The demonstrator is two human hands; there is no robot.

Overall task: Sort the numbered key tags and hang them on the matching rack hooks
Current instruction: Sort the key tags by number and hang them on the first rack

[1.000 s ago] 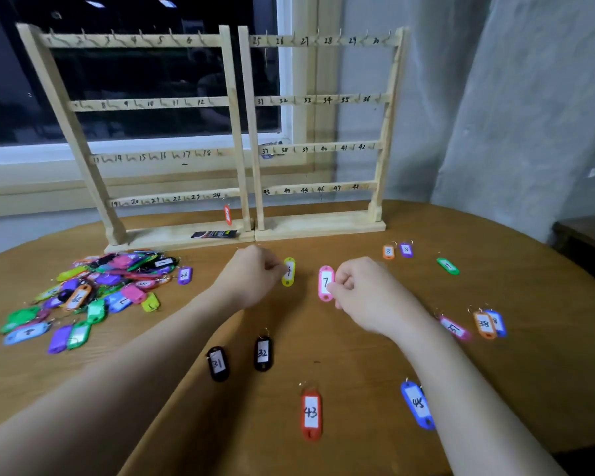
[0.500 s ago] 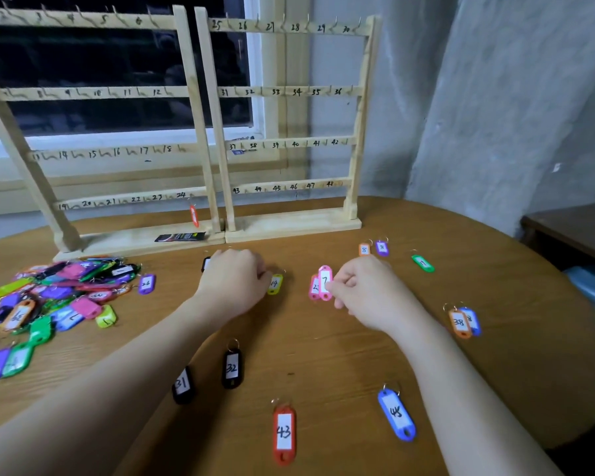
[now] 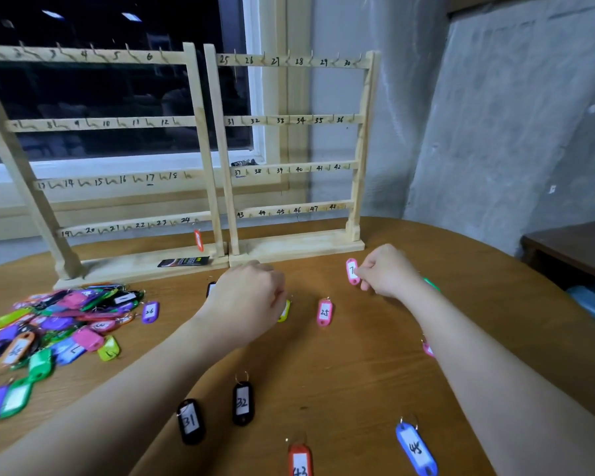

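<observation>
Two wooden racks with numbered hooks stand at the table's back: the left rack (image 3: 200, 149) carries 1 to 24, the right rack (image 3: 361, 149) carries 25 to 48. A red tag (image 3: 198, 240) hangs near hook 24. My right hand (image 3: 389, 271) pinches the pink tag 7 (image 3: 352, 271) just in front of the right rack's base. My left hand (image 3: 251, 297) is curled over the top of a yellow tag (image 3: 284, 312), which is half hidden under the fingers. Pink tag 25 (image 3: 324, 312) lies between my hands.
A pile of coloured tags (image 3: 66, 324) lies at the left, with purple tag 26 (image 3: 149, 311) beside it. Nearer me lie black tags 31 (image 3: 190, 420) and 32 (image 3: 243, 403), red 43 (image 3: 300, 462) and blue 45 (image 3: 416, 448). A dark side table (image 3: 571, 249) stands at the right.
My right hand has carried pink tag 7 up and to the right, away from pink tag 25, which stays on the table. My left hand stays at the yellow tag.
</observation>
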